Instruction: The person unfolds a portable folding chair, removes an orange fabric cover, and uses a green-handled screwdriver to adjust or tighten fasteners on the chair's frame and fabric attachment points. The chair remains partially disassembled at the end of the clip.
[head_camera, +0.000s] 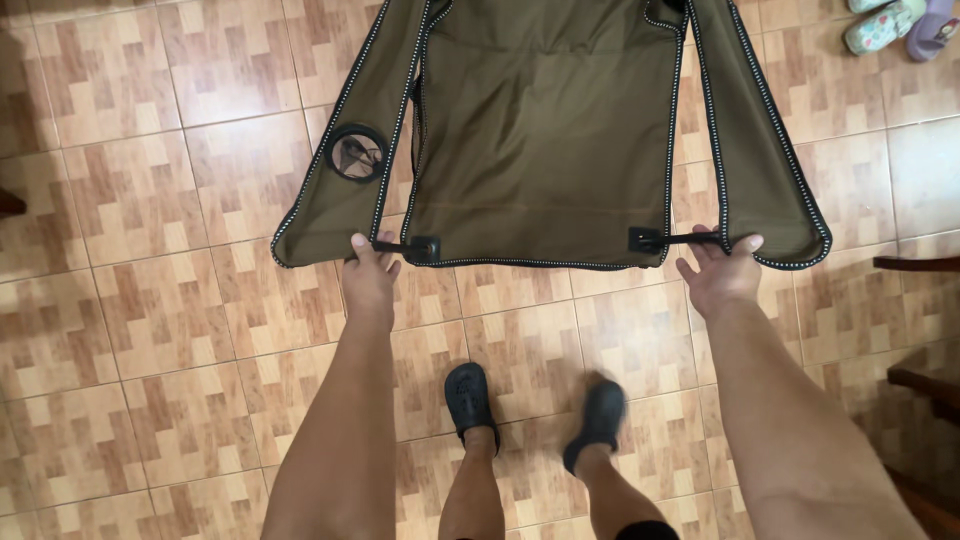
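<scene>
An olive-green folding camp chair (545, 130) with dotted black-and-white piping stands open in front of me, seen from above. My left hand (369, 270) grips the front end of its left armrest, beside a black frame rod. My right hand (722, 270) grips the front end of the right armrest, thumb over the fabric edge. A round mesh cup holder (356, 153) sits in the left armrest. My two feet in black clogs (470, 398) stand on the tiled floor below the seat's front edge.
Brown and cream floor tiles (150, 200) lie all around. Pale slippers (895, 25) rest at the top right. Dark wooden furniture edges (925, 375) jut in at the right, and another dark edge at the far left (8, 203).
</scene>
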